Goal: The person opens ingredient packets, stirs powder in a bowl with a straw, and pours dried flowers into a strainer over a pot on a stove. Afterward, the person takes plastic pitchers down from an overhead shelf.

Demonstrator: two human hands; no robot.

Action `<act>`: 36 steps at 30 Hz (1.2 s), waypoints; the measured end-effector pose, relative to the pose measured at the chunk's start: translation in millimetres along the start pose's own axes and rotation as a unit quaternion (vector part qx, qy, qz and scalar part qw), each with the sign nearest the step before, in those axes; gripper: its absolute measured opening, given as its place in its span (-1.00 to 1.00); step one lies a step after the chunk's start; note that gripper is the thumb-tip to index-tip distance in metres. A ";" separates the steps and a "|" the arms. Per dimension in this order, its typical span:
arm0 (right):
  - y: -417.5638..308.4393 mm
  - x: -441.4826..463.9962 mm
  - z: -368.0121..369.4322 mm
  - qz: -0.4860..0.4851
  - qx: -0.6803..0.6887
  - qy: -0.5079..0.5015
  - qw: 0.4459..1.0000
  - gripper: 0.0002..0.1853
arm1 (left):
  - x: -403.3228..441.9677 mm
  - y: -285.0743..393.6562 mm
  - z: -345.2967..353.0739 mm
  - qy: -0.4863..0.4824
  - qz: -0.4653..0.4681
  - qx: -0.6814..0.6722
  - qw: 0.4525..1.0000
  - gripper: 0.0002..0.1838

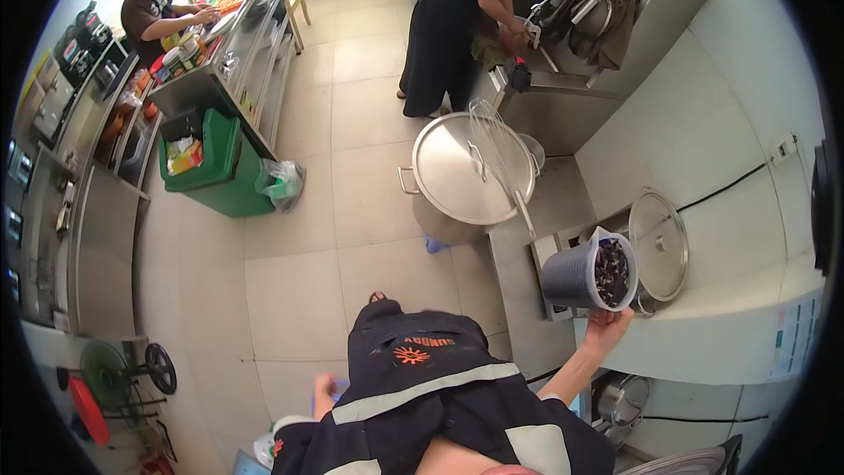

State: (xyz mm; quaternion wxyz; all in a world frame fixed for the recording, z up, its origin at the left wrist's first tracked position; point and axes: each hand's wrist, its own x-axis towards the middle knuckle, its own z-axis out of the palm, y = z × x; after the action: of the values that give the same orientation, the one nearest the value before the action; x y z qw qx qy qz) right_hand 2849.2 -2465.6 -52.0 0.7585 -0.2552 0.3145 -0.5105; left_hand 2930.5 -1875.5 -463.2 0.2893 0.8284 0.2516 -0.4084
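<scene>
At the right, my right hand (607,331) is closed on a translucent plastic measuring jug (567,280). Dark, dried, flake-like pieces (612,273) fill much of the jug, which is tilted in view above the steel counter. Low on the left, beside my apron, my left hand (325,394) shows only in part. Its fingers look curled against a bluish thing (339,387) that I cannot make out. Ahead stands a large lidded steel stockpot (462,167), with a long whisk (501,158) lying across its lid.
A round steel lid (659,244) leans on the right wall. A green bin (220,163) stands left, a plastic bag (281,185) beside it. One person (448,26) works at the steel unit ahead; another (154,13) stands behind the shelved counter (255,44). Tiled floor (290,299) lies between.
</scene>
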 end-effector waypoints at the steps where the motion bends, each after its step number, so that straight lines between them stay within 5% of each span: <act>1: 15.7 1.9 14.4 -0.004 0.002 0.003 1.000 -0.84 | 24.6 32.1 -40.6 0.024 0.017 0.029 0.999 -0.71; 4: 51.9 7.6 52.7 -0.006 0.007 0.041 0.999 -0.82 | 56.1 162.7 -159.9 0.155 0.109 -0.125 0.974 -0.77; 6: 74.6 7.0 97.1 -0.033 -0.008 0.135 0.990 -0.79 | 68.8 268.9 -223.7 0.136 0.161 -0.135 0.968 -0.84; 8: 97.1 19.7 108.4 -0.034 -0.017 0.086 0.996 -0.77 | 79.1 368.1 -262.8 0.167 0.264 -0.075 0.947 -0.81; 10: 119.3 23.6 153.0 -0.055 -0.018 0.148 0.987 -0.76 | 74.1 454.4 -280.0 0.160 0.319 -0.071 0.931 -0.75; 13: 155.0 51.2 175.2 -0.077 -0.027 0.096 0.992 -0.76 | 82.6 544.1 -284.6 0.121 0.353 0.003 0.928 -0.73; 16: 191.6 77.4 232.2 -0.094 0.008 0.149 0.984 -0.80 | 159.6 573.3 -269.8 0.066 0.422 0.054 0.903 -0.73; 17: 200.5 83.7 251.0 -0.103 0.019 0.194 0.975 -0.84 | 187.7 570.6 -264.8 0.057 0.407 0.104 0.906 -0.73; 20: 228.7 115.0 261.6 -0.136 0.052 0.123 0.982 -0.85 | 231.6 560.8 -271.7 -0.057 0.281 0.145 0.947 -0.82; 23: 244.5 139.7 327.9 -0.139 0.090 0.225 0.960 -0.86 | 234.2 563.8 -283.0 -0.088 0.186 -0.019 0.978 -0.77; 24: 253.5 159.6 295.4 -0.126 0.123 0.021 0.984 -0.85 | 236.1 571.1 -289.6 -0.112 0.175 -0.042 0.977 -0.74; 27: 265.3 175.3 332.8 -0.151 0.095 0.148 0.973 -0.82 | 281.8 614.2 -284.5 -0.168 0.102 -0.080 0.977 -0.58; 28: 271.6 181.6 337.5 -0.163 0.096 0.137 0.972 -0.81 | 286.3 647.8 -284.6 -0.260 -0.053 -0.098 0.959 -0.45; 30: 283.9 193.2 342.5 -0.191 0.101 0.135 0.967 -0.80 | 225.1 737.0 -284.9 -0.275 0.130 0.116 0.946 -0.35; 33: 297.7 212.0 337.3 -0.223 0.135 -0.089 0.961 -0.84 | 267.3 865.2 -231.9 -0.340 0.065 0.236 0.908 -0.34; 35: 304.6 205.5 375.1 -0.271 0.101 0.038 0.956 -0.86 | 195.5 969.5 -215.6 -0.299 0.190 0.405 0.843 -0.40; 36: 306.0 211.7 389.5 -0.296 0.109 0.180 0.932 -0.87 | 182.0 1021.2 -197.4 -0.325 0.266 0.443 0.792 -0.43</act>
State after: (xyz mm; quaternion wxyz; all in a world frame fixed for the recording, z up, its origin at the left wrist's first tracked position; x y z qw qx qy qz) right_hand 3383.8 -2531.1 -52.9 0.5272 -0.1563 0.2982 -0.7802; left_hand 3800.6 -2428.5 -234.7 0.0519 0.7186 -0.2958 -0.6272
